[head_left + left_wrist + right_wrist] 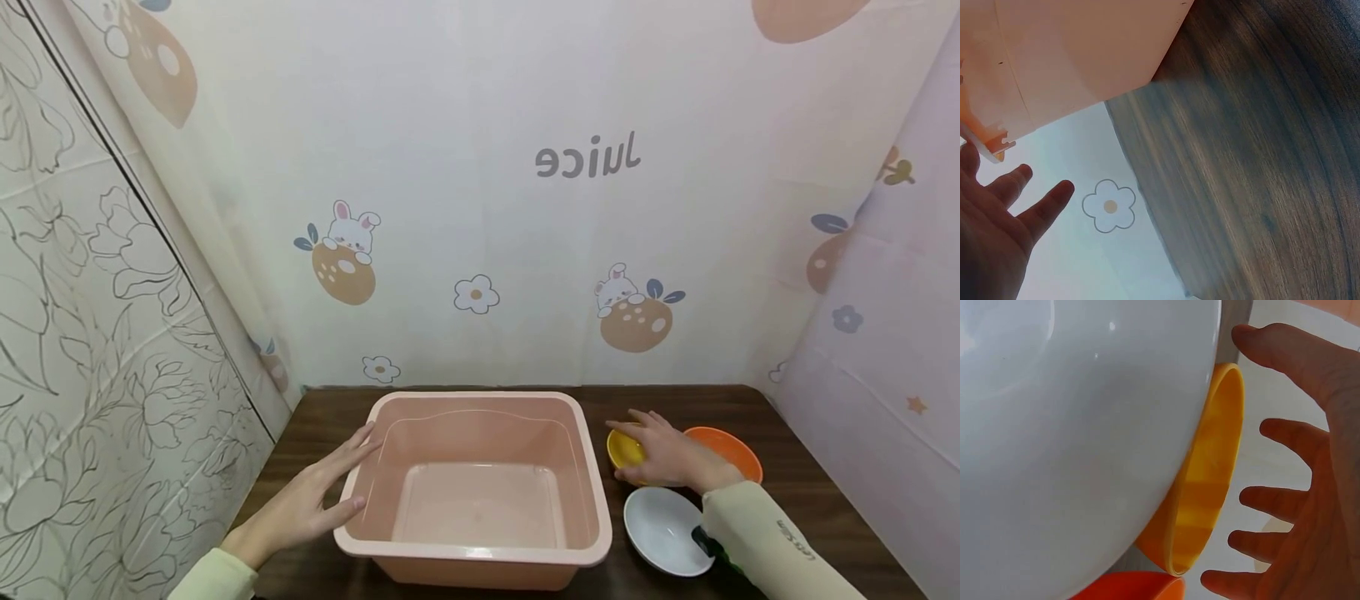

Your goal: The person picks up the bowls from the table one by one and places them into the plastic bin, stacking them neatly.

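Observation:
A pink plastic basin (pixel 474 552) stands in the middle of the table. My left hand (pixel 306 498) is at its left rim, thumb and fingers spread and fairly straight; whether they touch the rim is hard to tell. To the right of the basin, my right hand (pixel 663 454) hovers over a small yellow bowl (pixel 624 448). In the right wrist view its fingers (pixel 1275 503) are spread apart from the yellow bowl (pixel 1207 481), holding nothing. A white bowl (pixel 663 529) lies nearer to me, and an orange bowl (pixel 737 450) sits partly behind the right wrist.
The dark wood-grain table (pixel 690 400) meets a white cloth backdrop (pixel 480 208) printed with rabbits, fruit and flowers. A cloth with line-drawn flowers (pixel 112 375) hangs along the left side. Another pale cloth (pixel 885 400) borders the right.

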The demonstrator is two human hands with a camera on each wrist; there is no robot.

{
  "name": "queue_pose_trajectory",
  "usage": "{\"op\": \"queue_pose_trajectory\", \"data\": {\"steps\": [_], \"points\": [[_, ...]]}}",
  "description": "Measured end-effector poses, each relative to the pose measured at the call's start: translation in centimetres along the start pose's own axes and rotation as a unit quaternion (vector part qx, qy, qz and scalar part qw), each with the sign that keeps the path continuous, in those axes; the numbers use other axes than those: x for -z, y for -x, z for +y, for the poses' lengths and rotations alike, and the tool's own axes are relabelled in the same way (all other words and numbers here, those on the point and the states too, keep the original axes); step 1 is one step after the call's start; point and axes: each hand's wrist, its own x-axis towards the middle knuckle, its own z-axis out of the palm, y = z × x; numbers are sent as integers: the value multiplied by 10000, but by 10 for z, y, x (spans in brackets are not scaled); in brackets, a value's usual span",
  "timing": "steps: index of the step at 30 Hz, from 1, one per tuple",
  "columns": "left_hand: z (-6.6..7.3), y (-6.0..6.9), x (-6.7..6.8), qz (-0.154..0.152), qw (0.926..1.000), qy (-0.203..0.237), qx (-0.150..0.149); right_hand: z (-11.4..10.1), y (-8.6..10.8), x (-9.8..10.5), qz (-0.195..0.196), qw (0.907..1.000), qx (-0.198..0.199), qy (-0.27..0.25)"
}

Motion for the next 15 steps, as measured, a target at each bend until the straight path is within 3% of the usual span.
{"op": "queue_pose_trajectory", "data": {"steps": [8, 15], "points": [[-1, 0, -1, 17, 10000, -43, 8, -1, 1, -3, -128, 9997, 149, 121], [1, -1, 0, -22, 9998, -105, 184, 1, 0, -6, -97, 9994, 253, 214]]}}
